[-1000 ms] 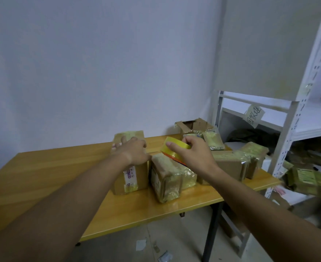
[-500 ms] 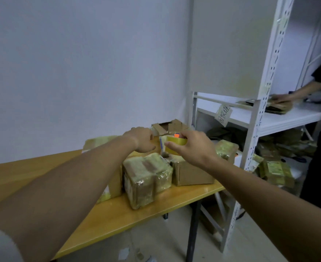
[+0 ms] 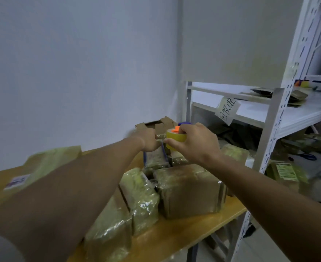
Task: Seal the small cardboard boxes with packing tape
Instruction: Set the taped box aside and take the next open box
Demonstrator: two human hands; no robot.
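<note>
the small cardboard box (image 3: 156,157) being worked on stands at the far side of the bench (image 3: 184,231), upright among the other parcels, and it looks already partly wrapped in glossy tape. the right hand (image 3: 195,142) grasps the yellow tape roll (image 3: 175,139) with fingers curled over its top and thumb underneath, holding it just above and beside that box, probably so tape can be drawn straight down onto it. an orange and blue part (image 3: 178,127) sits at the roll's top, likely the dispenser's cutter. the left hand (image 3: 148,139) is curled at the box's upper edge, touching the roll's side; it seems to be pinning the box or the tape's loose end, though blur hides which. nearer the person, taped boxes (image 3: 140,193) and a plain brown box (image 3: 190,191) crowd together, probably set aside as finished. an open box (image 3: 155,125) waits against the wall. a white shelf rack (image 3: 269,118) stands right of the bench.
</note>
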